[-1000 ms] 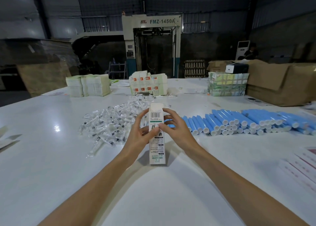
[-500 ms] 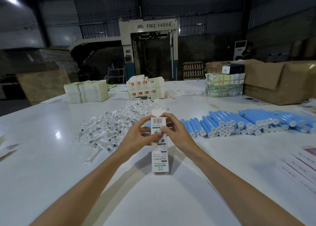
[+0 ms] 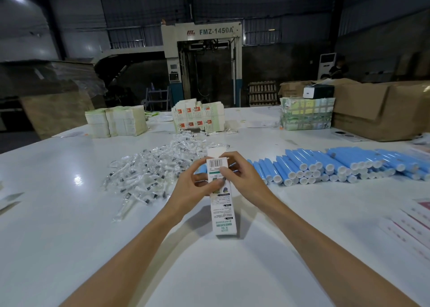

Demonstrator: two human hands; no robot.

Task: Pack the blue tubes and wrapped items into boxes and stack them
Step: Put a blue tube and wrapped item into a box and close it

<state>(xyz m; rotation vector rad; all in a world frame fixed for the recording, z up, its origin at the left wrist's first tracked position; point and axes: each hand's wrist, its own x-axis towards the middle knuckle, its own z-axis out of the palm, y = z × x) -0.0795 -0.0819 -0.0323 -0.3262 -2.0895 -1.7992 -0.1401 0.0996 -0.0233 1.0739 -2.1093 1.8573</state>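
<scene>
White table [image 3: 69, 248]: both hands grip upright box [image 3: 222, 210], top flap open.

Landmark: the upright box [image 3: 223, 204], standing on its lower end.
Left arm: bare forearm reaches in from the lower left, wrist just left of the box.
Left hand [image 3: 194, 188]: wraps the box's left side, thumb pressed across its front face, fingers curled behind.
Right arm: bare forearm reaches in from the lower right, wrist just right of the box.
Right hand [image 3: 246, 178]: grips the box's upper right side, fingertips [image 3: 224, 170] on its front near the top.
</scene>
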